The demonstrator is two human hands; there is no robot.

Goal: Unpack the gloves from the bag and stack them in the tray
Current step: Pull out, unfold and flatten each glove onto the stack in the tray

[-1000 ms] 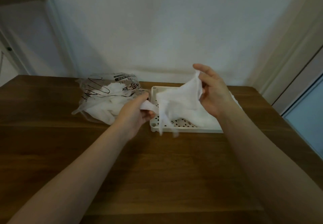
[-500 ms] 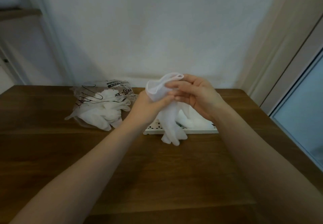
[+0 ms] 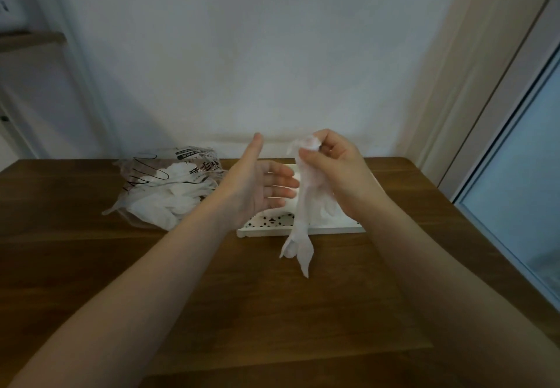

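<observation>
My right hand (image 3: 336, 172) pinches the cuff of a thin white glove (image 3: 303, 215), which hangs down with its fingers dangling past the front edge of the white perforated tray (image 3: 266, 229). My left hand (image 3: 257, 184) is spread flat just left of the glove, fingertips close to it, holding nothing. More white glove material lies in the tray behind my right hand, mostly hidden. A clear plastic bag (image 3: 169, 184) with printed lettering, still stuffed with white gloves, lies on the table left of the tray.
The wooden table (image 3: 212, 281) stretches toward me in front of the tray and bag. A white wall stands behind, a door frame and glass panel (image 3: 521, 181) on the right, a shelf edge at the far left.
My left hand has let go of the glove's cuff and spread flat. The right hand alone now holds the glove, which hangs longer and narrower.
</observation>
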